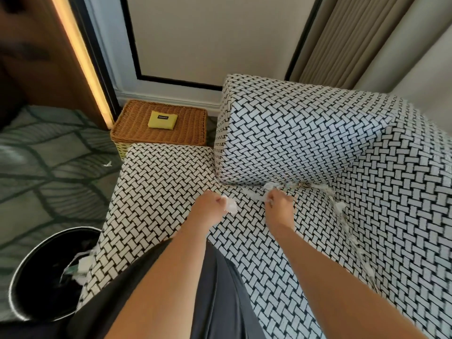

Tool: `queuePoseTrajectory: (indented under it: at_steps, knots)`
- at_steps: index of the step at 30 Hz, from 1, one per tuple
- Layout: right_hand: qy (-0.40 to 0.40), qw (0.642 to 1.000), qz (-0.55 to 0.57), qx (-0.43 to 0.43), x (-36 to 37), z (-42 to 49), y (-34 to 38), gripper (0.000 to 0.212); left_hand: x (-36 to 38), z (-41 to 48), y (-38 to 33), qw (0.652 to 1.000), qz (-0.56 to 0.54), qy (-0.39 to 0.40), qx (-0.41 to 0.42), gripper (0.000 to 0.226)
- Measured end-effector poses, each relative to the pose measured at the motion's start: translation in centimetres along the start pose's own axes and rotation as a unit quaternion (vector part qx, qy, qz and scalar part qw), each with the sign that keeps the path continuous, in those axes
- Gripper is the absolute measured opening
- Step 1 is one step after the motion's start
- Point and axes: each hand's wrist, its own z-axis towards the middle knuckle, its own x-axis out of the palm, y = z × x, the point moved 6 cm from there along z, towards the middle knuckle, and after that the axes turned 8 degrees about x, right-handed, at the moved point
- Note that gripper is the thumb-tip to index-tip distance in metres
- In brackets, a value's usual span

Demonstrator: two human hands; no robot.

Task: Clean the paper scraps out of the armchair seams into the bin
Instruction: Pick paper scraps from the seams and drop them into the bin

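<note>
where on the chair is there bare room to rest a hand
Free: the left arm top beside the wicker box, and the seat near the person. Crowded: the back seam and right seam, lined with scraps.

— How many hands are there?
— Two: the left hand (210, 204) closed on a wad of paper (230, 204), the right hand (278, 206) pinching scraps (269, 189) at the seam.
— Armchairs?
— One armchair (318, 143), in a woven black-and-white pattern.
— Bins?
— One black bin (31, 272), with paper inside.
— Anything else?
— One wicker basket (186, 128), with one yellow pouch (162, 119) on top. One stray scrap (107, 164) lies on the carpet (49, 167). The scraps along the seams are too many and too blurred to count.
</note>
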Motion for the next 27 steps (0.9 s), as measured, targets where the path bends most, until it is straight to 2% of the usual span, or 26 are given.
queuePoseTrajectory:
  at_steps: [4,12,18,22,27]
  knots:
    - [0.038,0.999,0.022,0.017,0.1,-0.9,2.2,0.033,-2.5,-1.6,0.6,0.998,-0.03,-0.052,-0.015,0.034]
    - [0.175,0.979,0.007,-0.105,3.8,-5.8,15.1,0.016,-10.5,-7.2,7.9,0.992,-0.015,-0.109,-0.053,0.028]
    - [0.281,0.94,0.033,-0.191,10.6,-12.4,24.8,0.02,-16.8,-11.6,16.8,0.979,-0.001,-0.155,-0.132,0.034]
    - [0.31,0.925,0.011,-0.221,16.0,-16.8,28.0,0.018,-18.7,-14.5,22.5,0.972,0.01,-0.173,-0.16,0.047]
    - [0.345,0.914,-0.038,-0.21,23.8,-19.9,28.7,0.018,-18.0,-16.8,30.5,0.966,-0.004,-0.15,-0.213,0.045]
